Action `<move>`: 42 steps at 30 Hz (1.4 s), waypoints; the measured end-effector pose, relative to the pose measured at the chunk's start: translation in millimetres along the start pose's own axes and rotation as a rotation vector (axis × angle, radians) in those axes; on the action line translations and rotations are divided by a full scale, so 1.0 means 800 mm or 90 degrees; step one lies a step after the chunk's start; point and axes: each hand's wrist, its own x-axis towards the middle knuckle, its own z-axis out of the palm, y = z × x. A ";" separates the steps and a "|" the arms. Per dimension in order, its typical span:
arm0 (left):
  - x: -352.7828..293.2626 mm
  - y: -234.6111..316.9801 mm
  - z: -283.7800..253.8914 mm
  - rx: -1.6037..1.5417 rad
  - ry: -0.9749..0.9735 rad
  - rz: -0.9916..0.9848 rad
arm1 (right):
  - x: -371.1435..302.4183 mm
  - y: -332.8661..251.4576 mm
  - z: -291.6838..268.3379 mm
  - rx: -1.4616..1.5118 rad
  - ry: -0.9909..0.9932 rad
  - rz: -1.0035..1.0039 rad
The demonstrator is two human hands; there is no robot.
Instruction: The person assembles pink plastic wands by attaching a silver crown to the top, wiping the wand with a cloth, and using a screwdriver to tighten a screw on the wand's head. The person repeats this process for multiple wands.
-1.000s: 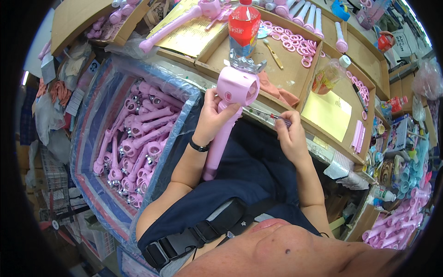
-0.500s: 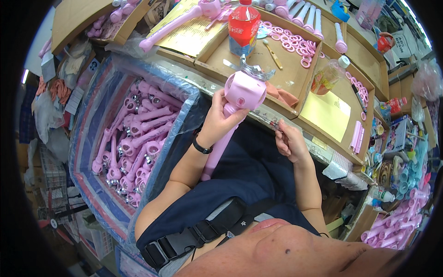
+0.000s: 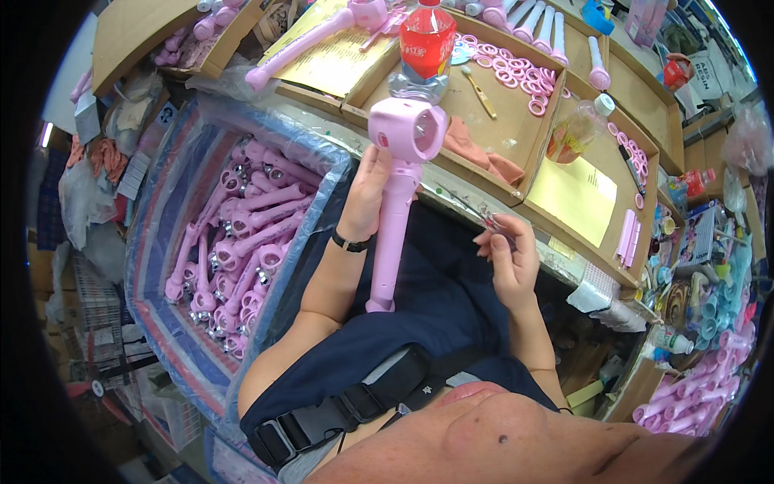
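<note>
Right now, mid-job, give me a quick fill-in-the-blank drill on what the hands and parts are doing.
1. The left hand grips a pink torch-shaped housing just below its round ____.
2. The right hand pinches a small ____ tool.
3. The big sack on the person's left is filled with ____ housings.
4. The loose pink rings lie in a ____ tray.

Missing: head; metal; pink; cardboard

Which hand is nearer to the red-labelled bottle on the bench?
Left. The left hand grips the pink handled part just below the bottle; the right hand is lower, farther off to the right.
</note>
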 end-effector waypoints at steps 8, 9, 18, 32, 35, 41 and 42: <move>-0.004 0.004 0.016 0.019 -0.054 -0.010 | 0.016 0.014 0.005 -0.095 0.025 -0.066; -0.006 0.004 0.018 0.031 -0.051 -0.020 | 0.019 0.012 0.003 -0.087 0.022 -0.054; -0.016 -0.002 0.026 0.152 -0.029 0.019 | 0.035 0.004 -0.012 -0.077 0.048 0.089; -0.024 -0.011 0.014 0.398 -0.057 0.203 | 0.037 0.030 -0.044 0.060 -0.199 0.541; -0.021 -0.009 0.008 0.377 -0.062 0.205 | 0.034 0.029 -0.057 0.097 -0.208 0.586; -0.001 0.000 0.018 0.058 0.132 0.208 | -0.006 0.038 0.000 0.198 -0.102 0.261; 0.003 -0.002 0.023 0.026 0.143 0.208 | -0.016 0.046 0.018 0.187 -0.154 0.223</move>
